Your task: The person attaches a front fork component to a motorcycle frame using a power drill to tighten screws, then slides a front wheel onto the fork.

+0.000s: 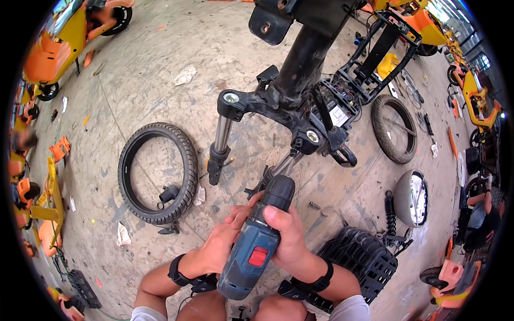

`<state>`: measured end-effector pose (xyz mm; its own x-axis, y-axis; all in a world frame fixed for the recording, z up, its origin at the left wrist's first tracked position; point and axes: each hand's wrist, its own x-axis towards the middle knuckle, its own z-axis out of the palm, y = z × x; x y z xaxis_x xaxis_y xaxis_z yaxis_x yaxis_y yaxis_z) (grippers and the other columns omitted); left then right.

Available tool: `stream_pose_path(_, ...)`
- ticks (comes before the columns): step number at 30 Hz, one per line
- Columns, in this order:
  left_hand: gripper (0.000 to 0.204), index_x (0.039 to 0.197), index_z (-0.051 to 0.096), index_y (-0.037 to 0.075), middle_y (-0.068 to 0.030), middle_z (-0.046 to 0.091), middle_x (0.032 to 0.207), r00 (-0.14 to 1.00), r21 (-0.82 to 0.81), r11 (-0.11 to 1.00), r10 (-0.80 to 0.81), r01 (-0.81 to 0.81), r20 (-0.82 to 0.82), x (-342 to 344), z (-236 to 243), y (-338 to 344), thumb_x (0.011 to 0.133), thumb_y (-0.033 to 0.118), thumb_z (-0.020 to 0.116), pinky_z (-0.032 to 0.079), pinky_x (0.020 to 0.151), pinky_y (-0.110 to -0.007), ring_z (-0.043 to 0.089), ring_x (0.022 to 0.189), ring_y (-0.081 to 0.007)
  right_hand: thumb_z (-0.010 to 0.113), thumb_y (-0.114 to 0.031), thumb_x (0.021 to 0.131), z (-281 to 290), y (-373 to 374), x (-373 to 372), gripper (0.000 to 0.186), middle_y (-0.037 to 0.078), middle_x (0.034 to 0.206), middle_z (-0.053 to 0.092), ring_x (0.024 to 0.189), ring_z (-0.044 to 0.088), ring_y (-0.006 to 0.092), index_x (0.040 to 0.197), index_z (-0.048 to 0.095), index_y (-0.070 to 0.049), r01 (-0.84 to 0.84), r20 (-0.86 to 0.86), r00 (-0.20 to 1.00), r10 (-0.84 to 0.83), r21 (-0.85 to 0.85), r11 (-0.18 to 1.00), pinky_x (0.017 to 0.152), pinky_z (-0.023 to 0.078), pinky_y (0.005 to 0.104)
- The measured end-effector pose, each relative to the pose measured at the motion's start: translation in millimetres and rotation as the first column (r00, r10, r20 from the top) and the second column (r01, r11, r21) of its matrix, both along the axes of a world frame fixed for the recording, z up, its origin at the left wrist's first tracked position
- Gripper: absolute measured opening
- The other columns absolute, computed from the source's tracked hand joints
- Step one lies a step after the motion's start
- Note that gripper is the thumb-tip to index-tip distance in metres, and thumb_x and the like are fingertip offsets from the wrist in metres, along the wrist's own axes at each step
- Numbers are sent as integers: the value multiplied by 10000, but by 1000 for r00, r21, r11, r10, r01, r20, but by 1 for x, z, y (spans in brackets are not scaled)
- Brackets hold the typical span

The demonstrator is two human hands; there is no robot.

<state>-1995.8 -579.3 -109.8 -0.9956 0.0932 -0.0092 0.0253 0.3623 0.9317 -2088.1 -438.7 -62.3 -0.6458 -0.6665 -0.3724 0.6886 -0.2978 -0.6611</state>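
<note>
1. You are holding the cordless drill with both hands, its nose aimed up at the lower end of the fork leg on the stripped black scooter frame.
2. Your right hand is wrapping the drill's body, its grip closed on the drill, thumb lying across the top.
3. Your left hand is cupping the drill from the other side, its grip also closed on the drill, steadying it.
4. The drill is sitting just below the frame, its chuck touching or nearly touching the fitting at the fork leg's foot; you cannot tell from here whether the bit is seated.
5. Judging by this, you are working a fastener at the fork's foot; the next move calls for keeping the drill square to it and pressing firmly.
6. A loose tyre is lying on the floor left of the frame, a second wheel to the frame's right, and a black crate is lying below and to the frame's right.
</note>
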Motion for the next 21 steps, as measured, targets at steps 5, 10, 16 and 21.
stream_pose_path(5,731,1338,436,-45,-270,585,1180,993,-29,999,14,-17,-115,-10,0,-3,720,183,751,519,775,-420,629,921,-401,609,-306,881,-9,-5,-2,388,146,942,673,843,643,178,1094,556,14,87,57,995,-82,-94,992,802,512,315)
stream_pose_path(10,552,1196,550,-84,-297,556,1249,980,-24,1000,-9,5,-200,-16,-7,-6,733,158,729,548,760,-432,662,915,-437,597,-323,887,-11,-7,-7,391,133,918,676,786,633,150,1096,561,6,114,50,992,-112,-41,993,752,506,283)
stream_pose_path(16,341,1016,613,-93,-326,541,1265,981,-10,999,33,-36,-189,-21,16,3,754,105,703,553,749,-430,666,914,-436,568,-420,862,-5,-3,-13,474,216,918,679,885,654,284,1098,509,-13,12,147,989,-16,29,1000,816,528,380)
stream_pose_path(21,269,967,615,-62,-258,651,958,994,73,992,103,-100,-44,-11,7,7,751,78,693,550,636,-415,678,721,-389,569,-429,858,4,-3,-15,452,190,896,666,822,655,255,1061,545,-26,-8,213,977,-2,43,999,761,532,363)
